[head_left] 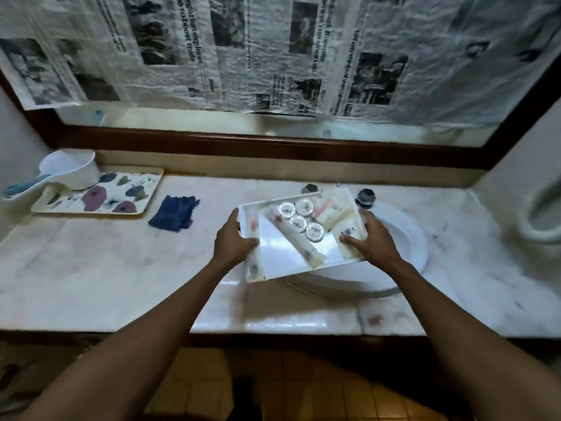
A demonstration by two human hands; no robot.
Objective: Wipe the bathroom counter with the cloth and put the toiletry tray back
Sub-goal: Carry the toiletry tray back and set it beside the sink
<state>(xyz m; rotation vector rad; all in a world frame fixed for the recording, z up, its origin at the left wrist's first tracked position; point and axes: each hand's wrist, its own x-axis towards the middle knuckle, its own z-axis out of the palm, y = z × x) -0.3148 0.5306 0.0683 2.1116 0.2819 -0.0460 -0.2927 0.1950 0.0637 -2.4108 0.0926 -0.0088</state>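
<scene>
A white toiletry tray [280, 253] is held above the sink and counter, tilted slightly. It carries several round white soaps [299, 215], long tubes and sachets. My left hand [232, 238] grips its left edge, and my right hand [372, 238] grips its right side. A crumpled dark blue cloth [174, 212] lies on the marble counter [106, 268] to the left of the tray, apart from both hands.
A floral tray [121, 192] holding a white scoop [71, 171] with a blue handle sits at the back left. The white sink basin [406, 238] lies under the toiletry tray, with dark tap knobs [365, 197] behind. Newspaper covers the mirror. A toilet [540, 211] is at right.
</scene>
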